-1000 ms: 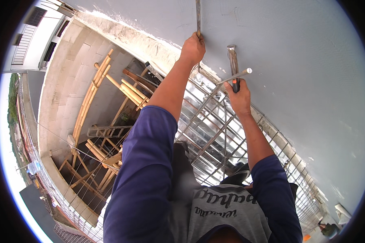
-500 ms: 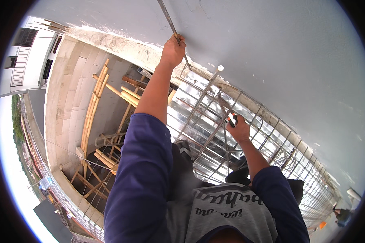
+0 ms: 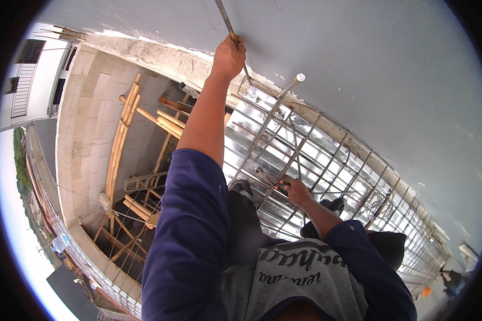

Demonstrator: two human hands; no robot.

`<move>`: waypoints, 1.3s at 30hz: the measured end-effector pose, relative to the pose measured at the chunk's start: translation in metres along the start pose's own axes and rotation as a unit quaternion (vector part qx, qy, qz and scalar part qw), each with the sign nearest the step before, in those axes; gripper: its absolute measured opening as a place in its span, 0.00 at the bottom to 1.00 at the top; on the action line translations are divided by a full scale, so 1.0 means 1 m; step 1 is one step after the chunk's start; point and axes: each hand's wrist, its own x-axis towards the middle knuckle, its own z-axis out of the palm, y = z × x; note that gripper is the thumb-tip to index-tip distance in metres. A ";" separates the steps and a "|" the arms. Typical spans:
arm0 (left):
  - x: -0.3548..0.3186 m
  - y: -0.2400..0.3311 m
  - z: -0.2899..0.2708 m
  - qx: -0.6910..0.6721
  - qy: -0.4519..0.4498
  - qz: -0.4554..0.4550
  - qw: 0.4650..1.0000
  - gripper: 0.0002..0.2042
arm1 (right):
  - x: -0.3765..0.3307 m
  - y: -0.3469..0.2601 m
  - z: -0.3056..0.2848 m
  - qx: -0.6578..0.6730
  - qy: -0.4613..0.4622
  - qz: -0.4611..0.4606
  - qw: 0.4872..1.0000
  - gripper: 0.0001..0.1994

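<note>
Lower over the steel grid (image 3: 305, 137) has moved the right hand (image 3: 296, 191), its fingers wrapped round a hammer-like tool (image 3: 268, 175); the left hand (image 3: 230, 56) grasps a rod (image 3: 225, 20) beyond the grid's edge, seemingly to steady it.

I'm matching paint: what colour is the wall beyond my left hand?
The wall is grey with a faint bluish tint, best seen in the head view.

Steel reinforcing bars (image 3: 307, 137) over metal sheeting (image 3: 245, 126), bamboo poles (image 3: 125, 125) and a bare block wall (image 3: 89, 109) mark a building construction site.
</note>
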 end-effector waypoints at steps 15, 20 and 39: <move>-0.002 0.006 0.001 0.006 0.003 -0.007 1.000 0.07 | 0.025 -0.015 -0.048 -0.101 0.042 -0.019 0.994 0.12; 0.000 0.002 0.002 0.022 0.005 0.014 1.000 0.07 | 0.040 -0.037 -0.092 -0.131 0.021 -0.035 0.991 0.12; 0.001 0.004 -0.007 0.002 -0.036 0.017 0.999 0.07 | 0.088 -0.049 -0.170 -0.092 -0.016 -0.125 0.988 0.11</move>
